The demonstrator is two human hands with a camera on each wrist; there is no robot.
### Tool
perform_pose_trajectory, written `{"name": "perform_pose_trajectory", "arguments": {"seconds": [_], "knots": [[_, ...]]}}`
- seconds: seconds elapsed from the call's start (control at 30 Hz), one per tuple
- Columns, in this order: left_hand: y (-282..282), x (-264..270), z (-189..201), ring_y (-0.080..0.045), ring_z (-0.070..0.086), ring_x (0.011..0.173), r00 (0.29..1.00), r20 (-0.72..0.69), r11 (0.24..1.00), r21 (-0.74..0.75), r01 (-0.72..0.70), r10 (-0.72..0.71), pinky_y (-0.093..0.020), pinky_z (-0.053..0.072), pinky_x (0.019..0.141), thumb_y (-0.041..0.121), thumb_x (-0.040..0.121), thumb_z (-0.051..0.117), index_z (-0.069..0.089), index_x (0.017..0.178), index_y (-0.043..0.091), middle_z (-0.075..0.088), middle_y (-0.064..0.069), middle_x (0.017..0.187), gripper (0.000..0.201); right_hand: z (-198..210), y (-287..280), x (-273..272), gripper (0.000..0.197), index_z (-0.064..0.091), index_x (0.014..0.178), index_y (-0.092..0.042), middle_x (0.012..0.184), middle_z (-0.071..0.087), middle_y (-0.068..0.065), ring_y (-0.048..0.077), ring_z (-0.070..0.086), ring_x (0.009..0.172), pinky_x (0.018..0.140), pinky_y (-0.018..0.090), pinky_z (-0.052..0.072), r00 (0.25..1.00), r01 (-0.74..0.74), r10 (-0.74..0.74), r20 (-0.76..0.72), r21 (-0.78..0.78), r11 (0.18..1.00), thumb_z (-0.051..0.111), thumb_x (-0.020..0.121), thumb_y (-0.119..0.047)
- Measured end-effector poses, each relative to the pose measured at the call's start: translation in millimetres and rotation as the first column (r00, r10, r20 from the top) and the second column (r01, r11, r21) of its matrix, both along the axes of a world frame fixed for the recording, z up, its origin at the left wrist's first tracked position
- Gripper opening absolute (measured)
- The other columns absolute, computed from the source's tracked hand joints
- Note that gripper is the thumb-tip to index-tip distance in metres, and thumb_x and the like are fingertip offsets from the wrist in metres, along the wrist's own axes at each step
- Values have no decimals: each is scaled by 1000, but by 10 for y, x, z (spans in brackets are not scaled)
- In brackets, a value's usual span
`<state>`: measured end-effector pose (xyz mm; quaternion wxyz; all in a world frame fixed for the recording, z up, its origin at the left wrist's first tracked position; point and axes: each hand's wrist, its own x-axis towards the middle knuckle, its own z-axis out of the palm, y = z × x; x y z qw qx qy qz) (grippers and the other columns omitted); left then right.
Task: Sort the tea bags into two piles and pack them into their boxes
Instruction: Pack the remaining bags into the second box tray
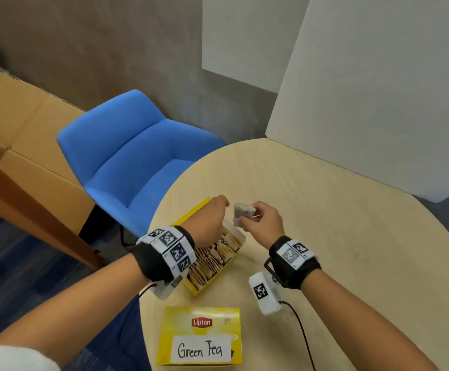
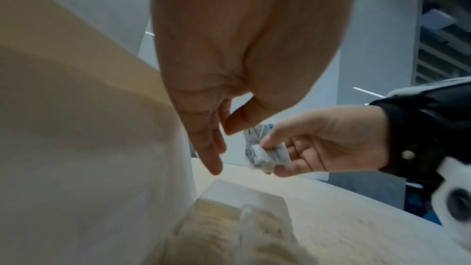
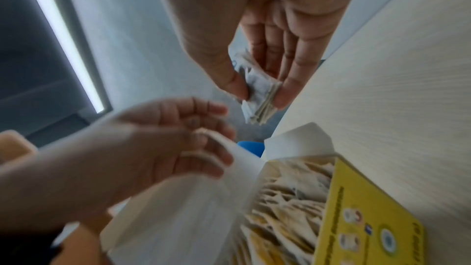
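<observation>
We see a round wooden table w/ a blue chair pulled up at its far-left edge. On the near edge sits a shut yellow Lipton box w/ a handwritten "Green Tea" label. Just beyond it, an open yellow box lies at an angle, packed w/ rows of tea bags, its lid flap up on the left side.

Our left hand hovers over the far end of the open box, next to the raised flap; fingers loosely spread and relaxed, nothing in them. Our right hand is just beside it, above the table past the box's far corner, thumb and fingertips pinched tight on a small stack of grey-white tea bags. The stack is in the air, clear of both boxes. Hands close together, not touching.
</observation>
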<state>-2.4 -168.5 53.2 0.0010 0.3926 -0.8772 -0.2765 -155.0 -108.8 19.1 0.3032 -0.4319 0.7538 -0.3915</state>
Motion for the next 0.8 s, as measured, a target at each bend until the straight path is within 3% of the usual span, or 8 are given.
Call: {"name": "perform_pose_trajectory", "arguments": {"seconds": [0.07, 0.23, 0.3, 0.37, 0.47, 0.57, 0.67, 0.8], "knots": [[25, 40, -74, -27, 53, 100, 969, 218, 984, -113, 141, -114, -34, 44, 82, -6, 89, 40, 46, 123, 8, 49, -11, 119, 37, -19, -1, -65, 18, 55, 70, -17, 74, 59, 1, 26, 62, 72, 67, 41, 59, 989, 101, -100, 105, -8, 995, 70, 75, -8], [-2, 107, -397, -28, 49, 111, 823, 459, 849, -234, 474, -333, -37, 44, 92, 2, 92, 46, 49, 125, 6, 49, -11, 122, 33, -47, -45, -10, 14, 57, 76, -8, 77, 56, 10, 22, 57, 74, 60, 25, 50, 918, 82, -106, 383, 78, 994, 66, 80, 1], [40, 116, -410, -24, 56, 99, 783, 509, 774, -307, 554, -359, -31, 50, 81, 12, 82, 65, 64, 107, 8, 60, -7, 107, 25, -117, -102, 42, 17, 58, 72, -11, 71, 54, 8, 18, 50, 69, 62, 28, 44, 957, 46, -66, 283, 78, 996, 72, 76, -3], [34, 138, -474, -18, 62, 73, 794, 517, 737, -392, 551, -320, -24, 48, 56, 24, 54, 86, 70, 73, 17, 65, 1, 76, 26, -171, -150, 86, 21, 58, 67, -18, 68, 57, 4, 15, 50, 65, 63, 29, 44, 988, -4, -8, 153, 76, 997, 77, 73, -11], [-15, 150, -654, -15, 57, 69, 824, 499, 706, -480, 521, -269, -22, 42, 52, 30, 46, 86, 66, 60, 21, 62, 7, 63, 26, -209, -210, 128, 21, 58, 68, -22, 68, 60, -1, 12, 51, 62, 59, 22, 43, 999, -15, 11, 42, 94, 995, 78, 73, -18], [14, 117, -562, -16, 55, 80, 815, 498, 706, -460, 538, -296, -24, 43, 59, 32, 58, 83, 67, 69, 22, 65, 9, 70, 21, -219, -232, 165, 16, 61, 73, -18, 69, 59, -5, 10, 51, 63, 55, 17, 38, 999, 7, -3, -48, 95, 995, 76, 74, -18], [26, 84, -523, -25, 43, 116, 759, 557, 750, -329, 573, -336, -34, 36, 87, 21, 95, 48, 57, 116, 11, 57, -3, 121, 25, -212, -206, 223, 12, 63, 82, -16, 71, 59, -7, 11, 51, 64, 52, 11, 35, 987, -58, 69, -143, 76, 995, 73, 75, -18], [20, 87, -533, -28, 33, 124, 764, 551, 756, -326, 567, -336, -37, 30, 94, 18, 98, 36, 46, 130, 10, 45, -7, 135, 35, -185, -174, 275, 11, 64, 84, -15, 77, 66, -2, 14, 60, 72, 56, 9, 38, 983, -84, 82, -163, -9, 996, 71, 76, -18]]}}
